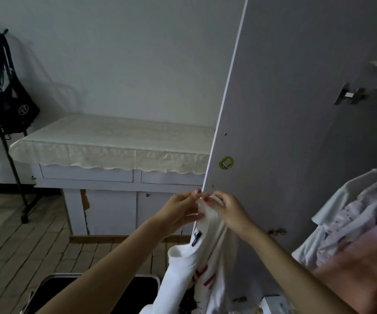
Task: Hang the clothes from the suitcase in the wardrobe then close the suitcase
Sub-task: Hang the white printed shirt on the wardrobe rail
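Two hands [203,207] pinching one white garment [207,243], one open wardrobe door [284,123]

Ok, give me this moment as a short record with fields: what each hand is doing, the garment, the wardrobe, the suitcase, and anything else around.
left hand: left hand pinches the top of the white garment
right hand: right hand pinches the same top edge
garment: white with red markings, hanging down from both hands
wardrobe: door open; clothes already hang at the right
suitcase: dark suitcase open below the arms
background: black bag hangs on a stand; cloth-covered cabinet against the wall
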